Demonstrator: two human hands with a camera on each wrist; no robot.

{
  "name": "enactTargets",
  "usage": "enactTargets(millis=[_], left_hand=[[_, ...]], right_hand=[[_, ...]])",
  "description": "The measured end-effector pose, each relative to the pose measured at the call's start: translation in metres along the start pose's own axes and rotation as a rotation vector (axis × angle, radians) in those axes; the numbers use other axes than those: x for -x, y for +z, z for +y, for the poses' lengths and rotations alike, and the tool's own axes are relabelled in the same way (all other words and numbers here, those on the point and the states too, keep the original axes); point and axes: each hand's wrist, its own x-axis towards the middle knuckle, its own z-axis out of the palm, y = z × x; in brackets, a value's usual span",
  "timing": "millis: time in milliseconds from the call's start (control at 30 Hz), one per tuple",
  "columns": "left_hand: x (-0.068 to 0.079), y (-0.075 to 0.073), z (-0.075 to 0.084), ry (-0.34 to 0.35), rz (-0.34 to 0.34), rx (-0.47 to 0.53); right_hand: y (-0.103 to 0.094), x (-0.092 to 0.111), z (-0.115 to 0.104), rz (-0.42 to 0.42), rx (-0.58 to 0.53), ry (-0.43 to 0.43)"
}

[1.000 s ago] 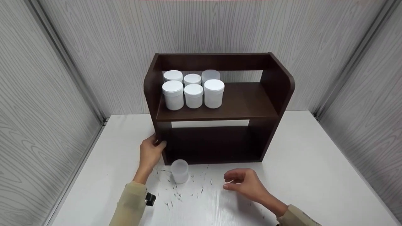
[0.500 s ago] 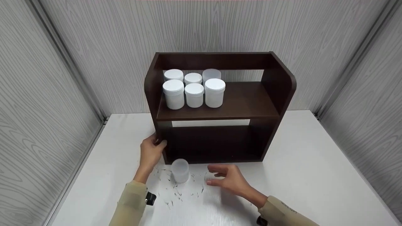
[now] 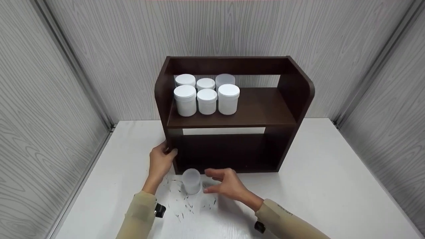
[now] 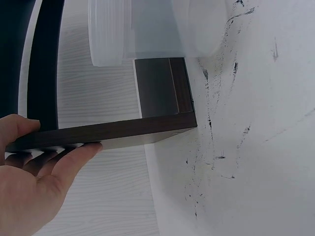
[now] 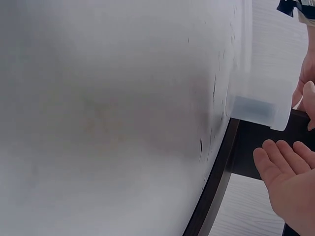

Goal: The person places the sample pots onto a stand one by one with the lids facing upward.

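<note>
My left hand (image 3: 160,161) grips the lower left side panel of a dark brown two-tier shelf (image 3: 232,119). In the left wrist view, the thumb and fingers (image 4: 74,164) lie on either side of the panel edge. A translucent plastic jar (image 3: 191,181), with no lid visible, stands upright on the table just before the shelf's left front corner. My right hand (image 3: 229,184) is just right of this jar, thumb and fingers spread apart and holding nothing. The right wrist view shows its fingers (image 5: 280,157) close to the jar (image 5: 258,101), with a gap between.
On the upper tier's left half stand several white-lidded jars (image 3: 207,101) and a translucent jar (image 3: 225,79) at the back. Dark scuff marks streak the white table (image 3: 332,186) before the shelf. Grey wood-grain walls (image 3: 225,28) enclose the table's back and sides.
My right hand has moved left across the table, close to the translucent jar, with its fingers still apart. The left hand keeps its grip on the shelf panel.
</note>
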Motion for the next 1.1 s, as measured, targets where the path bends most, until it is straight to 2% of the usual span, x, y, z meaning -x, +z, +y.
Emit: enactTargets(millis=[367,600,1100], left_hand=[[-0.001,0.001,0.0,0.013,-0.005,0.015],[0.001,0.002,-0.001,0.014,0.005,0.015],[0.001,0.001,-0.001,0.019,0.008,0.022]], right_hand=[[0.01,-0.024,0.007,-0.044,-0.004,-0.03],[0.016,-0.032,0.011,-0.08,0.005,-0.016],[0.023,-0.039,0.016,-0.054,-0.023,-0.002]])
